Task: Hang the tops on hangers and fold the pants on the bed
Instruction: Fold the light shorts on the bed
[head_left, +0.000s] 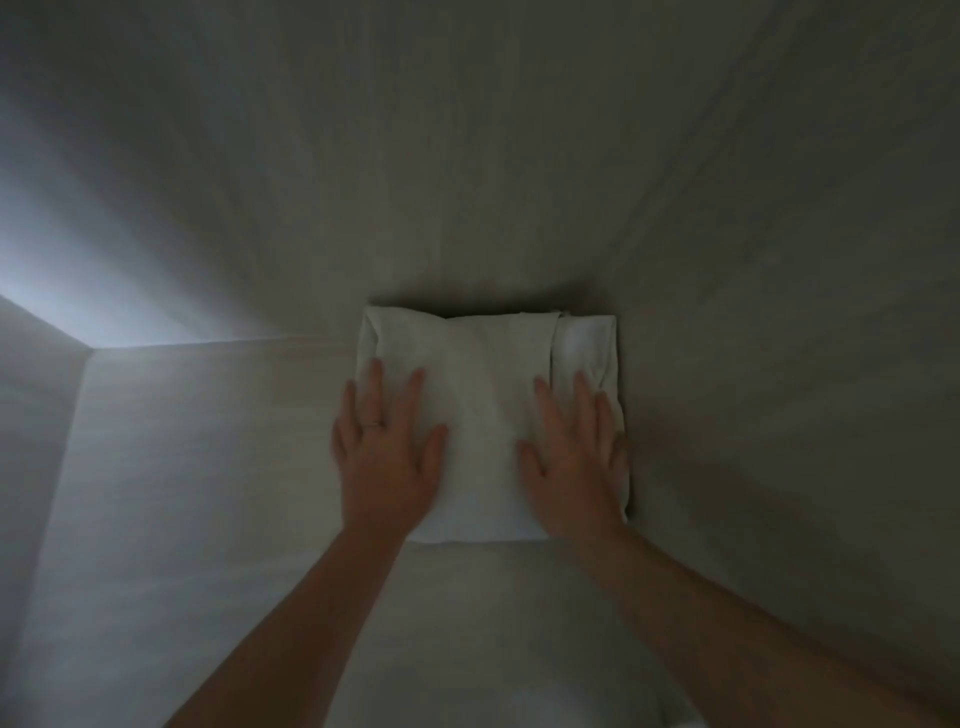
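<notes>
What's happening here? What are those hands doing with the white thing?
A person is folding laundry on the bed. The left hand and the right hand press flat, fingers straight, on a white garment already folded into a neat square. It is too dim to tell whether it is pants.

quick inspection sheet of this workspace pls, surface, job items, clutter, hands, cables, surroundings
surface: bed under a pale sheet, smooth, dimly lit
job's things: folded white garment lies flat on the bed, a compact rectangle; no hangers or tops seen
clutter: nothing seen
grippers: left hand, wearing a ring, and right hand both rest flat on the garment, fingers straight
cables: nothing seen
surroundings: pale light from the left; the rest too dark to tell
</notes>
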